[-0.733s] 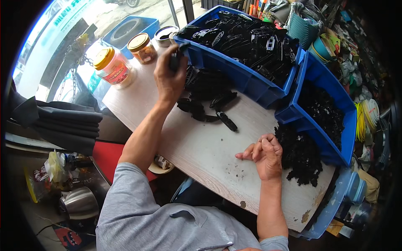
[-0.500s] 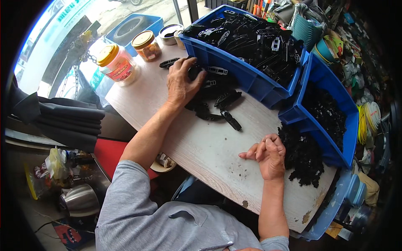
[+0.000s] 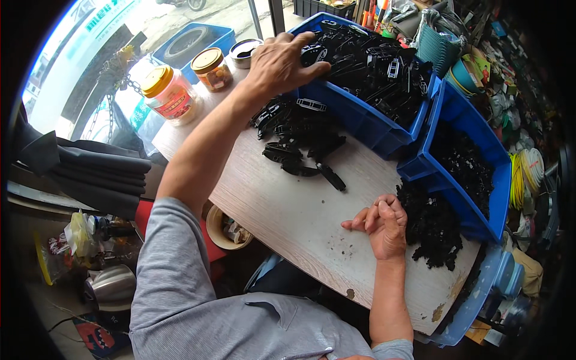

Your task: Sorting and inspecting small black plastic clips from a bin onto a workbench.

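My left hand (image 3: pixel 283 65) is over the near-left corner of a large blue bin (image 3: pixel 366 123), fingers and thumb spread, with nothing visible in it. Black molded plastic parts (image 3: pixel 372 57) fill that bin, some with pale outlines on them. Below this hand, a loose pile of similar black parts (image 3: pixel 300 132) lies on the table. My right hand (image 3: pixel 386 228) rests on the tabletop, its fingers loosely curled in and nothing seen in them. Beside it on the right is a heap of small black pieces (image 3: pixel 435 225).
A second blue bin (image 3: pixel 503 180) with small black pieces stands at the right of the pale table (image 3: pixel 288 210). Two yellow-lidded jars (image 3: pixel 171 99) and an open round tin (image 3: pixel 243 51) line the far-left edge. A round tub (image 3: pixel 225 231) sits below the table's near edge.
My left hand has risen from the loose pile of black parts and moved up and right to the bin's corner, fingers spreading. My right hand has stayed almost still.
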### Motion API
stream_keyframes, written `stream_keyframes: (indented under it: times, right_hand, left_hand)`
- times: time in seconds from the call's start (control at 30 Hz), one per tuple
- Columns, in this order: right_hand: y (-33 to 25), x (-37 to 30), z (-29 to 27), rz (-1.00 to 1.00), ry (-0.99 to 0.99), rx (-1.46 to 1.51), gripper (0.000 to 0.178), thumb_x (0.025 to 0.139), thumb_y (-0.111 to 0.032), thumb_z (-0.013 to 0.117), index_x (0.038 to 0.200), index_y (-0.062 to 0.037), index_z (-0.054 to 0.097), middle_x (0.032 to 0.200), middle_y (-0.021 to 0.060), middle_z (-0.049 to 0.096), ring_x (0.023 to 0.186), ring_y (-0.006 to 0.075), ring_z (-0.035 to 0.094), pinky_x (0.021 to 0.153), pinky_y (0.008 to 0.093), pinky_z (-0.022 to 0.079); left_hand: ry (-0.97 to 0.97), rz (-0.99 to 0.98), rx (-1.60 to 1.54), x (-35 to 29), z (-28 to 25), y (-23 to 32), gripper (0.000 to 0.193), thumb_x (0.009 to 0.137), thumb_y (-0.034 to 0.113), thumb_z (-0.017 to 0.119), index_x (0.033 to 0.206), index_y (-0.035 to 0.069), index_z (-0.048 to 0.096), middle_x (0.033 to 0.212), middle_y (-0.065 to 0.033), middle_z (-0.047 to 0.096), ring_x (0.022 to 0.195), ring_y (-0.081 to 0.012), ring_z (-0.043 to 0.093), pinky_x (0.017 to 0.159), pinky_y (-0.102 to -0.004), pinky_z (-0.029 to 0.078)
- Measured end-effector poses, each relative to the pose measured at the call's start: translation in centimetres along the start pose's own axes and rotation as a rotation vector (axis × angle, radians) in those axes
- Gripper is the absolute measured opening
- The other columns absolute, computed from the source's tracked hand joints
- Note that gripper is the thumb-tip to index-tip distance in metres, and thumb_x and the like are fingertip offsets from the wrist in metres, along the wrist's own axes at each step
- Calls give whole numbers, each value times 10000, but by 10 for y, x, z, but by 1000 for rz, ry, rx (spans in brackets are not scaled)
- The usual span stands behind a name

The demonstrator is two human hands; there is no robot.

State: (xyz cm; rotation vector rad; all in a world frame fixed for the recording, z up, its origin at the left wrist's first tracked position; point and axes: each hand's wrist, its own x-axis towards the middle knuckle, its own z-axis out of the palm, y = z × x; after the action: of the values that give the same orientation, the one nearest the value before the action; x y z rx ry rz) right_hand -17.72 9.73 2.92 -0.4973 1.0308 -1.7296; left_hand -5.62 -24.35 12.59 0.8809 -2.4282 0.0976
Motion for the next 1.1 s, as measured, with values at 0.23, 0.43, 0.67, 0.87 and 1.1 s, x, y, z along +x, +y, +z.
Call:
stream_keyframes:
  times: [0.23,0.43,0.67,0.87,1.1]
  right_hand:
    - [-2,0,0,0,0,8,172,985,-239,549,1023,-72,547,605,61,526,663,243,662,711,594,611]
    - [-3,0,3,-3,19,-21,169,985,-229,540,1019,-63,538,589,62,516,658,243,663,704,582,616]
    - [-4,-1,4,7,13,17,147,987,-192,528,1007,-48,554,605,63,567,655,214,661,705,538,623]
    - [-1,0,1,9,2,-3,161,987,-225,537,1033,-70,543,595,63,523,668,237,653,712,585,610]
    - [-1,0,1,10,14,14,146,993,-219,527,1015,-75,541,598,59,526,664,238,654,707,581,611]
  left_hand:
    - [-383,32,72,47,14,11,740,825,653,549,1426,223,522,1207,-198,628,1165,-354,607,934,-474,486]
    - [-393,54,103,46,10,6,708,770,511,636,1414,234,537,1141,-161,625,1099,-331,626,870,-429,505]
    - [-386,36,120,46,9,20,629,779,489,645,1337,203,591,1070,-163,673,1055,-308,661,824,-445,530]
    - [-365,41,205,52,12,22,596,800,528,639,1287,183,627,1190,-125,692,1134,-267,653,950,-404,515]
    - [-246,62,117,43,12,17,526,786,551,658,1159,183,705,1048,-128,716,1044,-292,679,894,-443,534]
